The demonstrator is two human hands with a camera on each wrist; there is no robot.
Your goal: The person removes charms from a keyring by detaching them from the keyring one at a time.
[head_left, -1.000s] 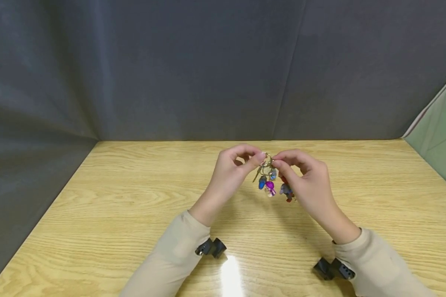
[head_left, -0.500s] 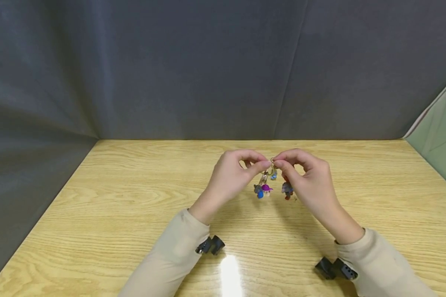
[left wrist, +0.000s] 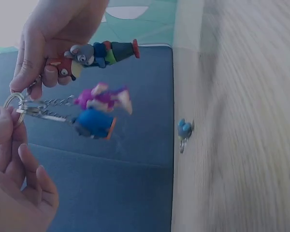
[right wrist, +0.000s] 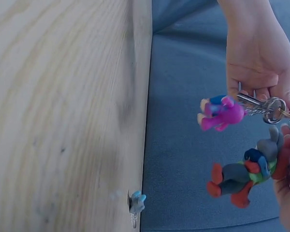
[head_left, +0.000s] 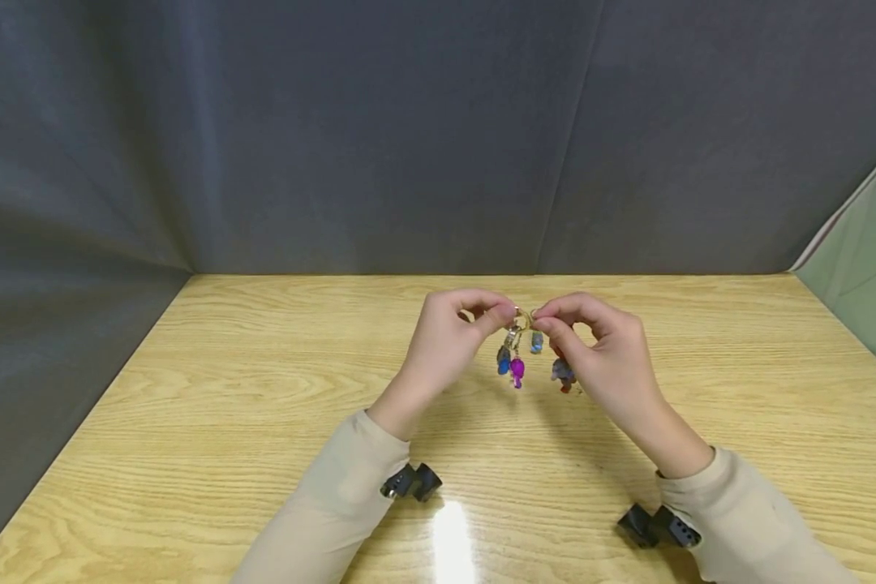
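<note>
Above the wooden table [head_left: 212, 381] both hands hold one metal key ring [head_left: 523, 318] between them. My left hand [head_left: 509, 313] pinches the ring's left side and my right hand [head_left: 542, 323] pinches its right side. A blue charm [head_left: 504, 361] and a magenta charm [head_left: 517, 372] dangle on short chains below the ring. A grey and red figure charm [head_left: 562, 374] hangs against the right fingers. The left wrist view shows the key ring [left wrist: 13, 102], the left hand [left wrist: 5, 121], the right hand [left wrist: 31, 82] and the figure charm [left wrist: 99, 52]. The magenta charm [right wrist: 221, 113] shows in the right wrist view.
A small light blue charm [head_left: 536, 342] lies loose on the table just behind the hands; this light blue charm [left wrist: 184, 129] also appears in the left wrist view. A dark cloth backdrop [head_left: 409, 138] walls the table's far and left sides. Black wrist cameras [head_left: 412, 483] sit under both sleeves.
The ring has been turned a little between the fingers. The blue and magenta charms swung and now hang straighter and lower. Both hands stay at about the same place.
</note>
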